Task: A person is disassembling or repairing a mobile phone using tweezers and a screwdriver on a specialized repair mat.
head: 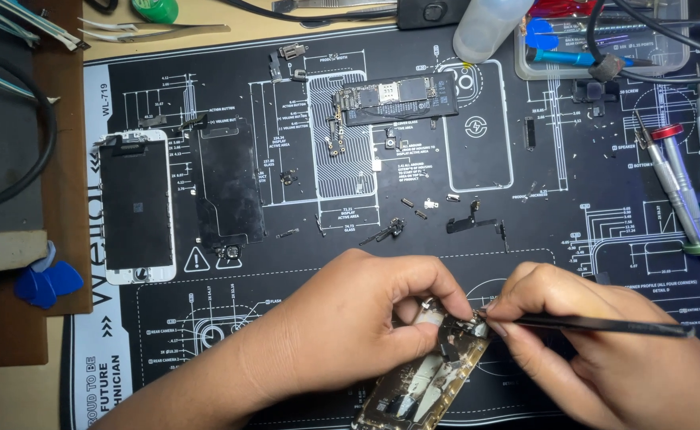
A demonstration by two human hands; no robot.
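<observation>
**Steadying a stripped phone housing under a tweezer tip**

Gripping the gold phone housing (425, 374) at about six o'clock on the black repair mat (525, 231), the left hand (350, 326) is pinching its upper end, thumb and fingers curled tight around the edges. The right hand (573, 334) is closing its fingers narrowly around black tweezers (597, 323), whose tip is touching a small part at the housing's top edge.

The housing is looking light, thin and stiff, a metal shell with exposed parts inside that are likely fragile; holding it by the side rails, as the left hand is doing, seems the safest grip. The tweezers are slim and rigid and probably slippery, best pinched near the tip end.

Counting what is lying about: one white-framed display (136, 205) at nine o'clock, one dark shield plate (229, 187) just beside it, one logic board (400, 99) at twelve o'clock, and one clear bottle (489, 28) near it. At three o'clock at least three screwdrivers (680, 187) are resting. Two blue picks (47, 280) are sitting off the mat at about eight o'clock. Tiny screws and brackets are scattering across the middle, too small to count.
</observation>
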